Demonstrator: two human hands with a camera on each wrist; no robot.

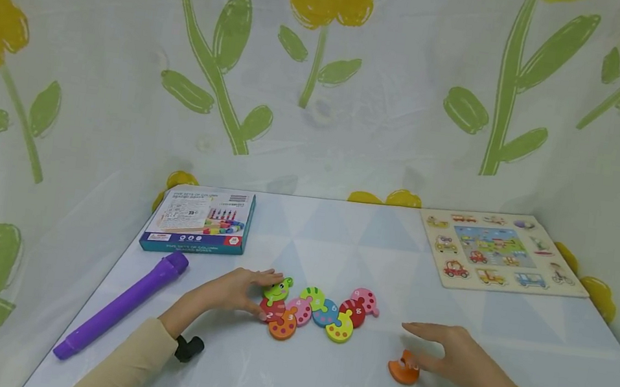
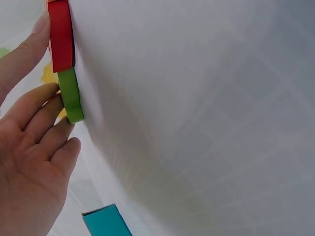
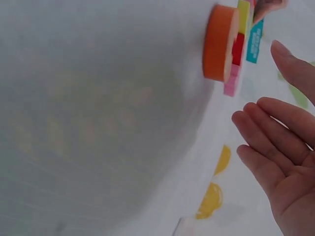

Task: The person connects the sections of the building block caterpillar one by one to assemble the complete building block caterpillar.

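Note:
A row of joined number puzzle pieces forms a caterpillar in the middle of the table, with a smiling green head piece point(image 1: 276, 292) at its left end. Beside that end my left hand point(image 1: 232, 289) rests, thumb by the red piece point(image 1: 271, 311) marked 2 and fingertips touching the green head point(image 2: 73, 101). A pink piece point(image 1: 366, 300) ends the row on the right. Apart from the row lies a loose orange piece point(image 1: 403, 372). My right hand point(image 1: 456, 356) hovers near it, fingers extended; the right wrist view shows a gap between the hand and the orange piece point(image 3: 219, 44).
A purple stick point(image 1: 121, 306) lies along the table's left side. Behind it is a flat teal-edged box point(image 1: 197, 221). At the back right lies a wooden picture board point(image 1: 504, 253) with vehicles. Flower-printed cloth point(image 1: 352, 140) surrounds the table.

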